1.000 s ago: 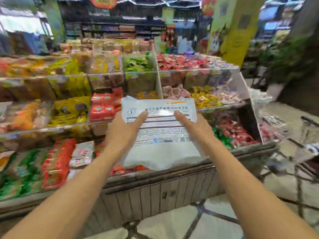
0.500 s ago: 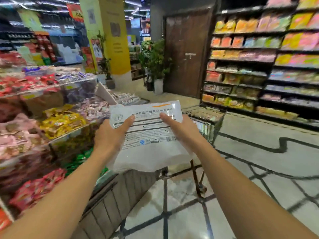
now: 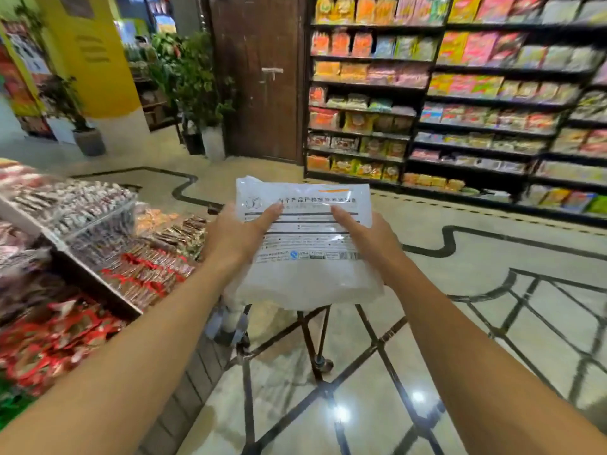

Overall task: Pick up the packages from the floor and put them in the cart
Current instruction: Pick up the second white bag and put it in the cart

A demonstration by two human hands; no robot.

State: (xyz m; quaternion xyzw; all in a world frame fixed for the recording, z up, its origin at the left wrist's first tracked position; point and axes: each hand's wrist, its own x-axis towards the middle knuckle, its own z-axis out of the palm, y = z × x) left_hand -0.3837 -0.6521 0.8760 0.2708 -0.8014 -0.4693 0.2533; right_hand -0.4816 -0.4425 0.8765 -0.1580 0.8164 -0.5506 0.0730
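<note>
A flat white plastic package (image 3: 305,257) with printed black lines and text is held out in front of me, face up. My left hand (image 3: 236,234) grips its left edge, thumb on top. On the opposite edge my right hand (image 3: 368,238) holds it the same way. Directly beneath the package stands the cart (image 3: 312,336); only its dark metal legs, a wheel and a grey part of its frame show, and its basket is hidden behind the package.
A tiered candy display (image 3: 98,257) with clear bins runs along my left. Tall shelves of snack bags (image 3: 460,93) line the back right. A brown wooden door (image 3: 262,77), potted plants (image 3: 197,93) and a yellow pillar (image 3: 95,60) stand behind. Glossy tiled floor (image 3: 492,257) spreads to the right.
My view has swung right, away from the candy display toward the aisle and shelves. Both hands keep the same hold on the package, which now hangs over the cart.
</note>
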